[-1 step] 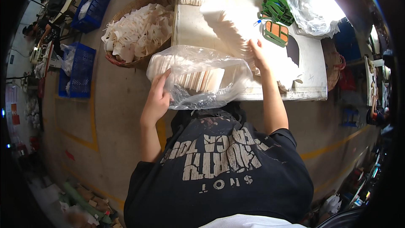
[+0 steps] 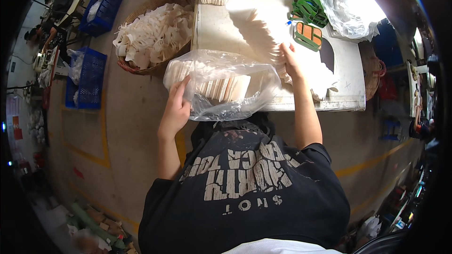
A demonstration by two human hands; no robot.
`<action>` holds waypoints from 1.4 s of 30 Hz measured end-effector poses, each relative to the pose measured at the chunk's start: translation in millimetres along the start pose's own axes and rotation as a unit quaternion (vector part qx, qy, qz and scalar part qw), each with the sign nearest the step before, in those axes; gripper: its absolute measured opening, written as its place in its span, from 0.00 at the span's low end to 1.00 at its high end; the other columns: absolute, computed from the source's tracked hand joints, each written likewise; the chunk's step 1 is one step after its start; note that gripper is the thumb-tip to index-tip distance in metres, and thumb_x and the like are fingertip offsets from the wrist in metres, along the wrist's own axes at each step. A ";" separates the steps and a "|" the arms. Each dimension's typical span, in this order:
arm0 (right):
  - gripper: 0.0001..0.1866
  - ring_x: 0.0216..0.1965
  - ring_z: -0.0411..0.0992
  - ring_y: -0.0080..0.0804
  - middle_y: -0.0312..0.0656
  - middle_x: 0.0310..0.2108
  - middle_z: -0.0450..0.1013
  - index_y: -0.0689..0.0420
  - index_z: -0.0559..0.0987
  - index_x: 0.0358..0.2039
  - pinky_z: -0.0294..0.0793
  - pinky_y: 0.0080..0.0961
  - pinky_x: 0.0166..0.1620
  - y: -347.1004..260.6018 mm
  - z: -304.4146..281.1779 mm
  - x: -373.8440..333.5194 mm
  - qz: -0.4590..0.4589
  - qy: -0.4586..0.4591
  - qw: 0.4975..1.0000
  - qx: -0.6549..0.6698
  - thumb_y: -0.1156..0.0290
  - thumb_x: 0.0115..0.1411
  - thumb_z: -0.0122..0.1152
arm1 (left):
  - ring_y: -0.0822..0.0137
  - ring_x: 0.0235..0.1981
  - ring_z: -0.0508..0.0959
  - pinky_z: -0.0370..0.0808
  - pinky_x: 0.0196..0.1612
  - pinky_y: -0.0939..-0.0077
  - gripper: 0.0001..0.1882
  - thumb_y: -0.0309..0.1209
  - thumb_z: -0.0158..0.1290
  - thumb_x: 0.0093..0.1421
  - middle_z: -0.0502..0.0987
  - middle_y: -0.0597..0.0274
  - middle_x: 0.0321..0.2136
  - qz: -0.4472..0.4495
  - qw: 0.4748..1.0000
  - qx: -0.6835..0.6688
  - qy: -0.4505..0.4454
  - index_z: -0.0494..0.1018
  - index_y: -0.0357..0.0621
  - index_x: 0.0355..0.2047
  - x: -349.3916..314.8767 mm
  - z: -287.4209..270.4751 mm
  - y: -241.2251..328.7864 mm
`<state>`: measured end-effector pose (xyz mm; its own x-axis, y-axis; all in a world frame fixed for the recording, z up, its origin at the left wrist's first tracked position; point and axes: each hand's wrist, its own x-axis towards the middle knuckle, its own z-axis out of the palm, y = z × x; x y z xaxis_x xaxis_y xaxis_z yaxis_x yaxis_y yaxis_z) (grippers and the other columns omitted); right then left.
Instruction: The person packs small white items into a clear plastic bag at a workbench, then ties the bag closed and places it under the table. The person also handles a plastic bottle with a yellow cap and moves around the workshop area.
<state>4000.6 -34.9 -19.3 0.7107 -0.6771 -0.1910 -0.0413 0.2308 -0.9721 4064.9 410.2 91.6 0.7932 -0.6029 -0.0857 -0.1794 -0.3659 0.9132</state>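
The near left side of a clear plastic bag [image 2: 221, 113] is grasped by the left hand [image 2: 176, 108]. Inside the bag, at the near left of the table [image 2: 214, 28], stacked pale pieces [image 2: 221, 90] are contained. The right side of a long pale row [image 2: 256, 33] is met by the right hand [image 2: 293, 61]; whether any piece is gripped there cannot be told. Farther right, green bands [image 2: 310, 8] are heaped.

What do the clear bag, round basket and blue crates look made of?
Clear bag: apparently thin, glossy plastic film; see-through, creased, with highlights.
Round basket: probably matt wicker or bamboo; woven brown texture shows.
Blue crates: likely moulded plastic, finish unclear; even colour, perforated walls.
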 end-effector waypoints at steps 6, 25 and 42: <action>0.36 0.69 0.63 0.37 0.45 0.68 0.66 0.59 0.59 0.72 0.64 0.42 0.70 -59.2 -18.6 -43.4 0.005 -0.037 0.987 0.155 0.48 0.74 0.51 | 0.60 0.55 0.72 0.73 0.50 0.75 0.42 0.15 0.46 0.58 0.59 0.47 0.67 0.027 0.998 0.038 0.048 0.54 0.42 0.75 27.3 21.6 -52.5; 0.23 0.45 0.69 0.27 0.38 0.46 0.74 0.61 0.73 0.61 0.71 0.29 0.54 -15.9 92.6 -92.2 -0.103 -0.240 0.964 -0.044 0.57 0.76 0.49 | 0.74 0.39 0.78 0.73 0.39 0.81 0.26 0.14 0.42 0.61 0.79 0.56 0.49 -0.041 0.998 -0.023 0.034 0.76 0.36 0.58 28.9 -20.9 29.2; 0.32 0.55 0.77 0.51 0.57 0.52 0.78 0.51 0.69 0.69 0.74 0.40 0.58 -66.0 144.0 -89.8 -0.077 -0.441 0.735 -0.509 0.49 0.69 0.53 | 0.78 0.24 0.75 0.78 0.26 0.80 0.45 0.13 0.41 0.56 0.52 0.47 0.76 -0.054 0.993 -0.092 0.060 0.48 0.40 0.77 5.1 -41.8 45.8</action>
<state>4040.6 111.3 81.6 0.9224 0.1790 -0.3423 -0.0986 -0.7478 -0.6566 4085.1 420.1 149.6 0.8675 -0.4744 -0.1498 0.0110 -0.2827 0.9592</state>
